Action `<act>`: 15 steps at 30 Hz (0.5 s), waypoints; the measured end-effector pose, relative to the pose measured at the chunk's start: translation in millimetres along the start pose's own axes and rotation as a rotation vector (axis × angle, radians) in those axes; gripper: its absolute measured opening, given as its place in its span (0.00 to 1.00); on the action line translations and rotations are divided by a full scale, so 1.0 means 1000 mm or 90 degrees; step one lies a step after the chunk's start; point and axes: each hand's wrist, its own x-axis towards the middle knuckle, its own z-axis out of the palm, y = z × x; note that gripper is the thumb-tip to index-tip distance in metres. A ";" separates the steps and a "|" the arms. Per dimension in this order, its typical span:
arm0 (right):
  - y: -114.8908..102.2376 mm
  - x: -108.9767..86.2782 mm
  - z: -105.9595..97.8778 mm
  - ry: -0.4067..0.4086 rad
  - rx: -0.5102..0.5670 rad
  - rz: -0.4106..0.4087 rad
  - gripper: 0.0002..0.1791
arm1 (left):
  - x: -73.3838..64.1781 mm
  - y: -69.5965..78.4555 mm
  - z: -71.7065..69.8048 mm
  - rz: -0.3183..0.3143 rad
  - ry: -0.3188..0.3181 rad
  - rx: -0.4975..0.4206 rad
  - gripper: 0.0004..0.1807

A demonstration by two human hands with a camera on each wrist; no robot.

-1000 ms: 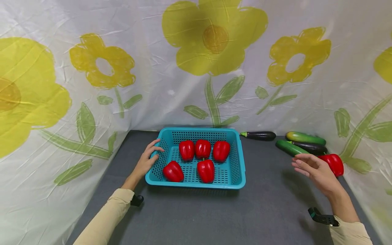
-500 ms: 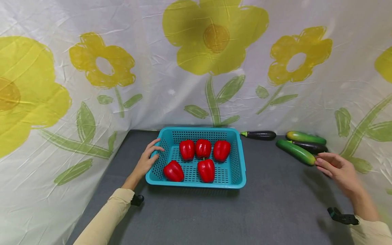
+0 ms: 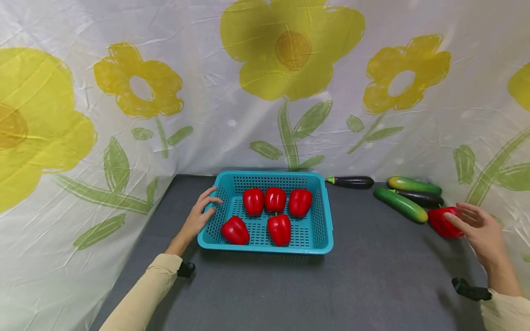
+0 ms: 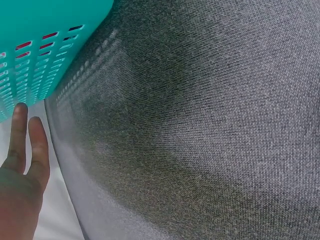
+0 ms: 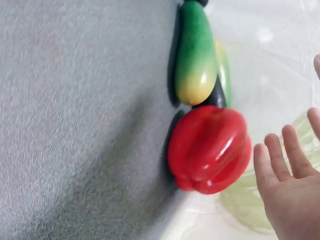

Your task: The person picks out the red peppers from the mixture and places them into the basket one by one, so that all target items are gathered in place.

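A red bell pepper (image 3: 443, 223) lies at the right side of the dark table, just past the yellow tip of a green cucumber (image 5: 196, 60). My right hand (image 3: 482, 230) hovers at the pepper's right side. In the right wrist view its fingers (image 5: 295, 152) are spread and extended, with a gap between them and the pepper. At the left rim of a turquoise basket (image 3: 265, 249) is my left hand (image 3: 196, 219), fingers loosely bent over the edge. The left wrist view shows two straight fingers (image 4: 19, 130) close to the basket's perforated wall.
Several red bell peppers (image 3: 279, 230) lie inside the basket. One eggplant (image 3: 353, 182) sits right of the basket's back corner. Another eggplant (image 3: 420, 198) and a yellow-green cucumber (image 3: 414, 185) lie behind the front cucumber. A flowered curtain (image 3: 265, 124) borders the table's back and sides.
My right hand has moved right, from over the cucumber's tip, past the pepper to its right side. The pepper now shows more fully. My left hand and the basket stay in place.
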 end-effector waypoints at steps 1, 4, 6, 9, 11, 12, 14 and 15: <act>0.001 0.000 0.001 0.006 -0.008 0.003 0.31 | 0.000 0.000 0.000 -0.002 0.000 0.001 0.15; 0.004 0.002 0.001 0.018 -0.014 0.008 0.35 | 0.000 0.000 0.000 -0.004 0.002 0.005 0.15; 0.006 0.004 0.001 0.027 -0.016 0.009 0.36 | 0.000 0.000 0.000 -0.002 0.003 0.008 0.15; 0.009 0.007 0.002 0.031 -0.020 0.023 0.38 | 0.000 -0.001 0.000 0.000 0.002 0.009 0.14; 0.010 0.009 0.003 0.030 -0.029 0.035 0.39 | 0.000 -0.001 0.000 0.002 0.002 0.008 0.14; 0.012 0.010 0.002 0.024 -0.030 0.038 0.39 | 0.000 -0.001 0.000 0.003 0.001 0.008 0.14; 0.014 0.011 0.001 0.012 -0.033 0.037 0.39 | 0.000 -0.001 0.000 0.003 0.001 0.007 0.14; 0.015 0.011 0.001 0.009 -0.033 0.034 0.38 | 0.000 -0.001 0.000 0.004 0.002 0.006 0.14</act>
